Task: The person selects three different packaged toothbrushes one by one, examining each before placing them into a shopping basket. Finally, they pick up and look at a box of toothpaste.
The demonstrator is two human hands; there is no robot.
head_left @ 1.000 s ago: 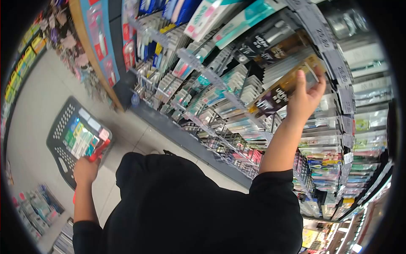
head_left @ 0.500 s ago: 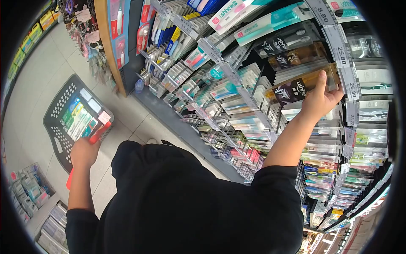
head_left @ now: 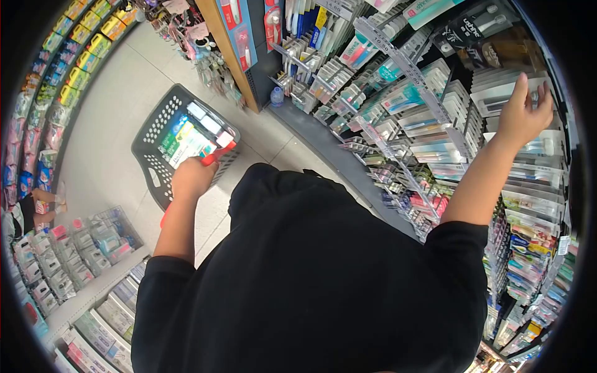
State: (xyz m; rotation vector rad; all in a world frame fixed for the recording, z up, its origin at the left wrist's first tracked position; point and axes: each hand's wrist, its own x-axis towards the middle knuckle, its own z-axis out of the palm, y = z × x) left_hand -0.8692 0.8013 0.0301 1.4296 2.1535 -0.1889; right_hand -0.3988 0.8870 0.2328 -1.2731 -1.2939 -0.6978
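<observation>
Gripping red handle (head_left: 219,152) of one grey basket (head_left: 152,127): left hand (head_left: 193,177). Inside, several flat boxes (head_left: 186,140), count unclear. Right hand (head_left: 522,115) open against white shelf packs (head_left: 497,93).

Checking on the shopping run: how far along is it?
Done: several boxed items lie in the dark grey perforated plastic basket. In hand: left hand grips its red handle; right hand reaches, open, to white shelf packs. Left: that hand holds no pack yet.
</observation>
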